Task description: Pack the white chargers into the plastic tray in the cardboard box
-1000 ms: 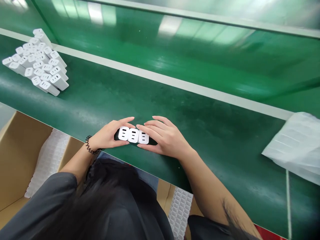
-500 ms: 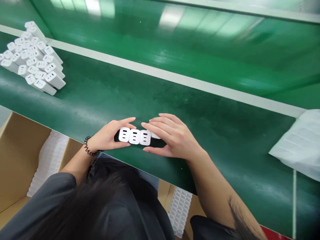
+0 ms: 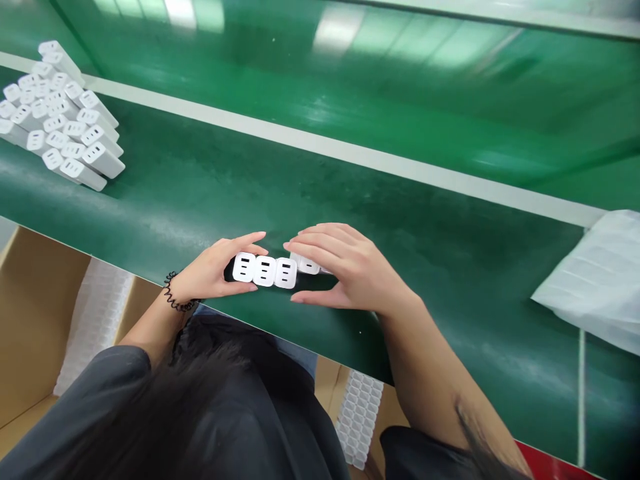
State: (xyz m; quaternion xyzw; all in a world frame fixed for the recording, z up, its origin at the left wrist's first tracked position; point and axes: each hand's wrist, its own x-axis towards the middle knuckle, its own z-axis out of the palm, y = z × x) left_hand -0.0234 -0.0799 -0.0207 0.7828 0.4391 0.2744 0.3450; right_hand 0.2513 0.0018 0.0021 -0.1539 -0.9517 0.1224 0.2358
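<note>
Three white USB wall chargers [image 3: 265,271] stand side by side in a row, their slotted ends facing up. My left hand [image 3: 217,268] cups the left end of the row, its thumb along the near side and fingers along the far side. My right hand [image 3: 350,270] arches at the other end, thumb and fingers apart. Beneath its fingers is another white charger [image 3: 309,265], set slightly farther back and partly hidden. A gap shows between that charger and the right thumb.
A cluster of white chargers [image 3: 65,127] stands on the green table [image 3: 200,180] at the far left. A white translucent bag [image 3: 595,280] lies at the right. Below the front edge are cardboard boxes [image 3: 45,300] with clear plastic trays [image 3: 360,413].
More of the charger under my right hand now shows, as the right fingers and thumb have shifted slightly. The whole view has drifted a little. My left hand stays around the row.
</note>
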